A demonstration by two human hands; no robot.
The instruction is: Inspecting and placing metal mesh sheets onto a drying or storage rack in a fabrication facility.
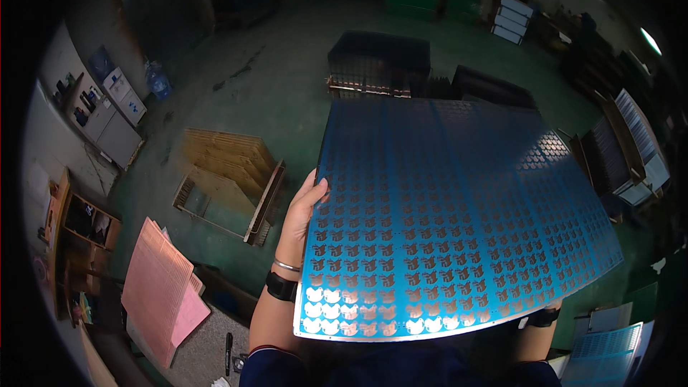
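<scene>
A large thin blue printed circuit board panel [444, 222] spans the middle and right of the view, tilted up in the air. Rows of small coppery shapes cover its face, and light glares on its near left corner. My left hand [304, 204] is closed on the panel's left edge, the thumb over the face and the other fingers mostly behind. At the near right edge, my right hand [553, 305] is mostly hidden under the panel; only a bit of it and the wrist show, and it appears to bear that side.
A slotted rack with brownish panels [226, 165] stands on the green floor to the left. Pink ridged sheets [158, 290] lean near a grey surface [204, 347] with a black pen [228, 353]. Dark racks [378, 57] stand beyond the panel; another rack [627, 147] is at right.
</scene>
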